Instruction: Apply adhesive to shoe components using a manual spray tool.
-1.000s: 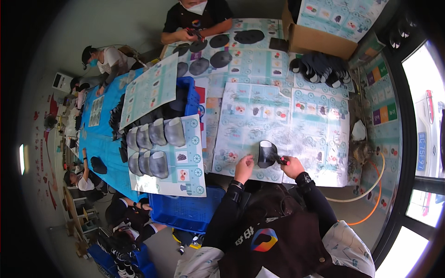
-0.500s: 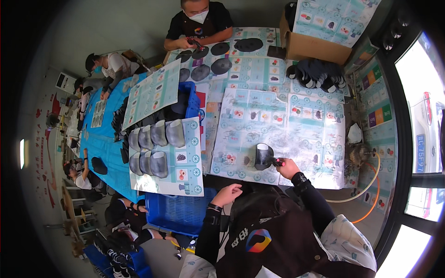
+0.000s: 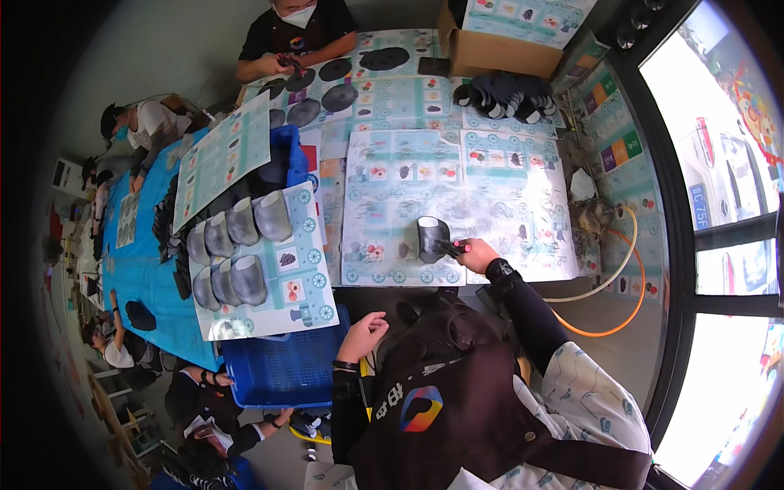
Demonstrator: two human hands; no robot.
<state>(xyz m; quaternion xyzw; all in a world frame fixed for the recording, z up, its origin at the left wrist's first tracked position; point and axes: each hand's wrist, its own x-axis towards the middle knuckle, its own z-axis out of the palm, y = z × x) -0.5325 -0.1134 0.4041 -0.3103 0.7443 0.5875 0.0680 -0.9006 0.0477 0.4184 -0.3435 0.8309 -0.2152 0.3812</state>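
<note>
My right hand [image 3: 476, 256] is closed around a small black tool with red on its handle [image 3: 459, 247]. The tool's dark end meets the right side of a dark grey, cup-like curved piece [image 3: 433, 241] with a pale opening at its top. This piece stands near the front edge of the printed table sheet [image 3: 392, 192]; I cannot make out the tool's tip. My left hand [image 3: 365, 336] holds nothing, its fingers loosely bent, in front of my dark apron and beside the blue crate.
Similar grey pieces [image 3: 247, 279] stand in two rows on a printed board [image 3: 306, 298] at left. A person holds the blue crate [image 3: 282, 363] below it. Across the table, a masked co-worker handles flat dark pieces [image 3: 335, 69]. Stacked dark pieces [image 3: 506, 96] lie far right.
The whole view has shifted, so the table appears further left and higher. My left hand sits lower relative to the table. The right hand still grips the tool at the grey piece.
</note>
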